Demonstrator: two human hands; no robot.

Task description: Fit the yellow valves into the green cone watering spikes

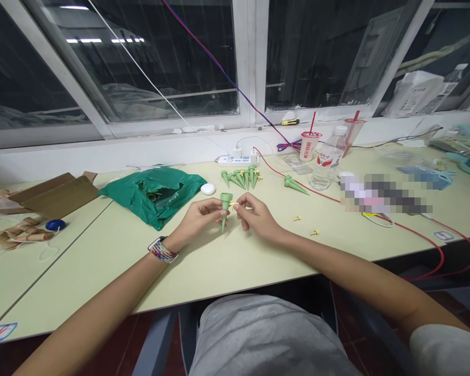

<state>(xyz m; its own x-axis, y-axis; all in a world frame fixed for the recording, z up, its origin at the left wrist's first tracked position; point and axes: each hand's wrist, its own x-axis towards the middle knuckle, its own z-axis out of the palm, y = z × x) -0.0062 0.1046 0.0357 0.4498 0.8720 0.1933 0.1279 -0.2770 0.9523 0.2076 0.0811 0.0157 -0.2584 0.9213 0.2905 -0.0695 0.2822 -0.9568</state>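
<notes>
Between the fingers of my left hand [203, 216] is a green plastic watering spike [226, 203], held upright with its point down. My right hand [254, 214] pinches a small yellow valve [233, 204] against the spike's side, just under its wide top. How deep the valve sits in the spike is hidden by my fingers. Two more yellow valves lie on the table to the right, one nearer [315, 233] and one farther [297, 219]. Beyond my hands several green spikes [241, 177] lie in a group, some with yellow valves. A separate green spike [295, 185] lies to their right.
A torn green plastic bag [152, 193] and a round white object [208, 189] lie left of my hands. Behind stands a power strip [238, 160]. A water bottle [328, 162] and a lidded cup [309, 146] stand at right, near a red cable [329, 197].
</notes>
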